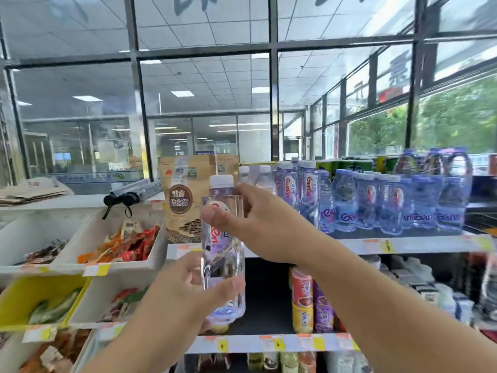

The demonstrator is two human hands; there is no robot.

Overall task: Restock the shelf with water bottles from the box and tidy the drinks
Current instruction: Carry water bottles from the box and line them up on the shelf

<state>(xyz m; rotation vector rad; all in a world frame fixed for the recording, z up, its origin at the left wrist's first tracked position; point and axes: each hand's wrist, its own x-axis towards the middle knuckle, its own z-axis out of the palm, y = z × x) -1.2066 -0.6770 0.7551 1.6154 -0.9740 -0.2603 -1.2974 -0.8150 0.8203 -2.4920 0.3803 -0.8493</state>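
Note:
A clear water bottle (223, 254) with a white cap and purple label stands upright in front of the shelves, held by both hands. My left hand (188, 289) grips its lower half from the left, thumb across the front. My right hand (252, 219) grips its upper part from the right, thumb on the label. Behind it, the top shelf (419, 244) carries a row of the same purple-labelled bottles (349, 203). The box is not in view.
Brown tea pouches (185, 200) stand on the top shelf's left end. White bins of snack packets (118, 243) fill the left rack, with a yellow bin (32, 300) below. Small drink bottles (312, 300) stand on the lower shelf. Green cans (347, 165) sit behind the water.

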